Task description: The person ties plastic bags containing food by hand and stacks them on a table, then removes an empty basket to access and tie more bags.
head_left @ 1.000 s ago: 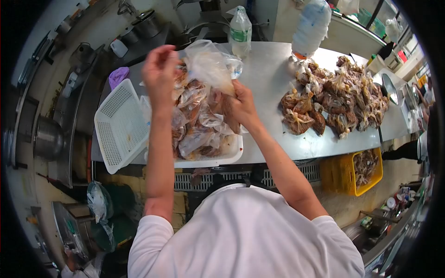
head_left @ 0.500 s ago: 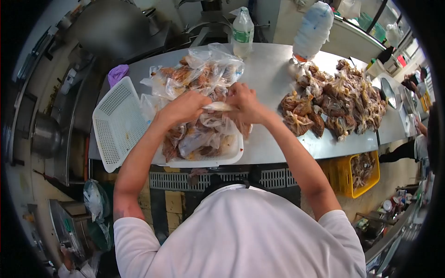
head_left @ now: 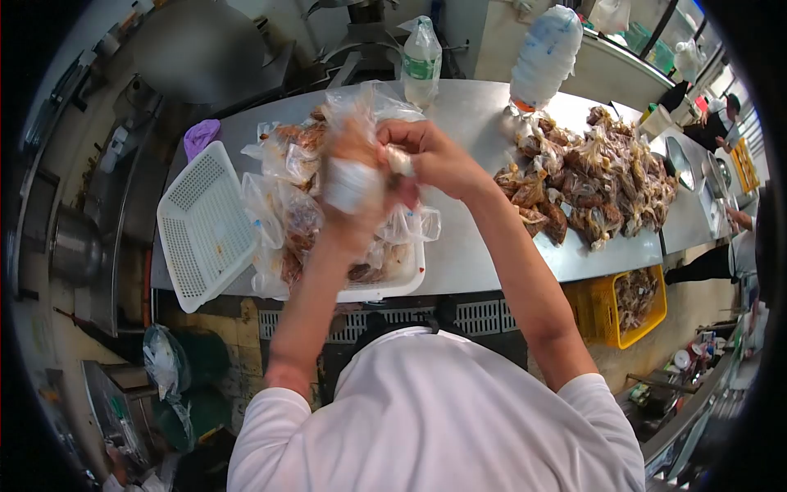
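Note:
My right hand (head_left: 438,156) is closed round the gathered neck of a clear plastic bag (head_left: 399,161), above a white basket (head_left: 385,289) of bagged brown food. Beside it, my left hand (head_left: 354,193) is smeared by motion, with white plastic over or against it; its fingers cannot be made out. Several loosely bagged brown pieces (head_left: 299,156) lie behind and under my hands. On the right of the steel table is a large heap of knotted bags of brown food (head_left: 598,172).
An empty white perforated basket (head_left: 205,225) tilts at the table's left, near a purple bag (head_left: 200,138). A green-labelled bottle (head_left: 421,66) and a stack of plastic (head_left: 545,57) stand at the back. A yellow crate (head_left: 627,307) is below right; people (head_left: 717,123) are at far right.
My hands came together at the bag's neck, and since then my left hand has moved in a blur while my right hand stays at the neck. Another person has come into view at far right.

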